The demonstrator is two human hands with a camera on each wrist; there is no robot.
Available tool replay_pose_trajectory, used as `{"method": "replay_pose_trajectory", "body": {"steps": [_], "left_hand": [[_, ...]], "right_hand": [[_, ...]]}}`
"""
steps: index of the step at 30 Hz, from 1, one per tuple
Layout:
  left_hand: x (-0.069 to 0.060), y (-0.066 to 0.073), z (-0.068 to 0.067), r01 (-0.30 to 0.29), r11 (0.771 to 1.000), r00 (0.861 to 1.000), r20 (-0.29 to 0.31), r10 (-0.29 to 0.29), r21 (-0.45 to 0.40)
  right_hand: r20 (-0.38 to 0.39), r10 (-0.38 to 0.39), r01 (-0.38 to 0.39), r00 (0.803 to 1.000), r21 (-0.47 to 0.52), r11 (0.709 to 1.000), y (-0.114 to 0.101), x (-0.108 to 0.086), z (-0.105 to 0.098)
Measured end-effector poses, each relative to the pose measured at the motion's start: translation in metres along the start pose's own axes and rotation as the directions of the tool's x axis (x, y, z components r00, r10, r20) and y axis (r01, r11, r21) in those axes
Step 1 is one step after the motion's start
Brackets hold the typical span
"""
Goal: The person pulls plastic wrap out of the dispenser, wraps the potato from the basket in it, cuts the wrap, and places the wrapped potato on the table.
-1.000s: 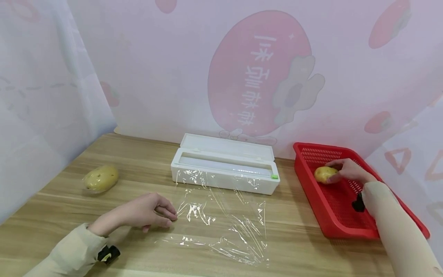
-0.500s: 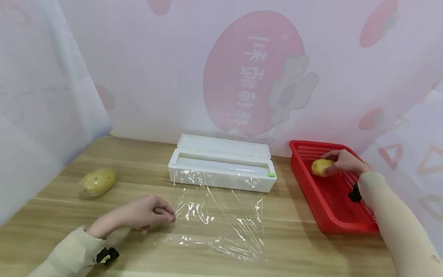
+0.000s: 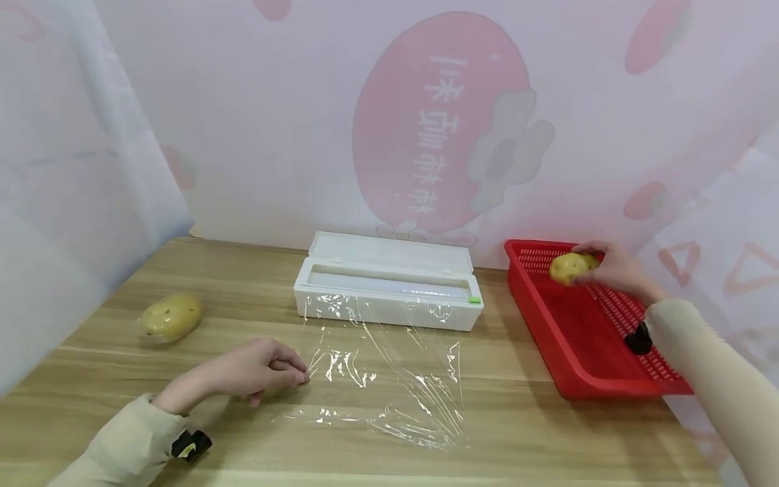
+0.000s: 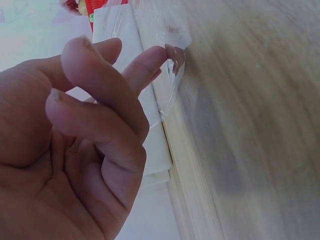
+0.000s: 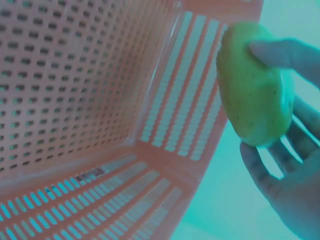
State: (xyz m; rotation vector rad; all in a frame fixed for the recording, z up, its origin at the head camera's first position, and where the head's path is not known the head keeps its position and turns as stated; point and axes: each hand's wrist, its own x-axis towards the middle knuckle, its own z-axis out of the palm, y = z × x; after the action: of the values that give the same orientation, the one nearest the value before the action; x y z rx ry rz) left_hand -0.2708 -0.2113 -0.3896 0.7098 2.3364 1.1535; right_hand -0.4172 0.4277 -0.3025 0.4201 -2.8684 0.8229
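Note:
In the head view my left hand [image 3: 258, 368] rests low over the table at the left edge of a sheet of clear plastic wrap [image 3: 389, 392]. Its index fingertip touches the wrap [image 4: 172, 85] in the left wrist view, with the thumb apart and the other fingers loosely curled. The sheet runs down from the front of a white wrap dispenser box [image 3: 383, 314], whose lid stands up. At the right, my right hand [image 3: 627, 270] grips a yellow potato [image 3: 569, 268] above the red plastic basket [image 3: 562, 352]. Thumb and fingers hold the potato [image 5: 255, 85] from opposite sides.
A film-wrapped potato [image 3: 172, 316] lies at the left of the wooden table [image 3: 243, 291]. Along the dispenser's front edge sits a small green slider [image 3: 474, 299]. A printed pink and white cloth [image 3: 262, 135] hangs behind the table.
My right hand has lifted the potato from the basket floor toward the rim. The left hand has stayed at the wrap's edge. The head view has shifted slightly.

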Motion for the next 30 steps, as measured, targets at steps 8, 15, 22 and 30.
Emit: {"method": "replay_pose_trajectory", "body": {"steps": [8,15,22,30], "left_hand": [[0.001,0.000,-0.001,0.011,1.000,1.000,-0.008,-0.011,0.014],[0.005,0.003,-0.001,0.011,1.000,1.000,0.002,-0.011,0.014],[0.004,0.005,0.000,0.026,1.000,1.000,-0.008,-0.026,-0.003],[0.003,0.007,0.001,0.041,0.999,0.999,-0.012,-0.041,-0.028]], "right_hand": [[-0.195,-0.069,0.068,0.978,-0.010,0.998,-0.033,-0.005,-0.002],[-0.203,-0.020,0.040,0.979,0.094,0.995,-0.056,-0.012,0.002],[-0.119,0.006,0.015,0.993,0.174,0.985,-0.086,-0.020,0.013],[-0.096,-0.035,0.065,0.995,0.323,0.944,-0.133,-0.038,0.036]]}}
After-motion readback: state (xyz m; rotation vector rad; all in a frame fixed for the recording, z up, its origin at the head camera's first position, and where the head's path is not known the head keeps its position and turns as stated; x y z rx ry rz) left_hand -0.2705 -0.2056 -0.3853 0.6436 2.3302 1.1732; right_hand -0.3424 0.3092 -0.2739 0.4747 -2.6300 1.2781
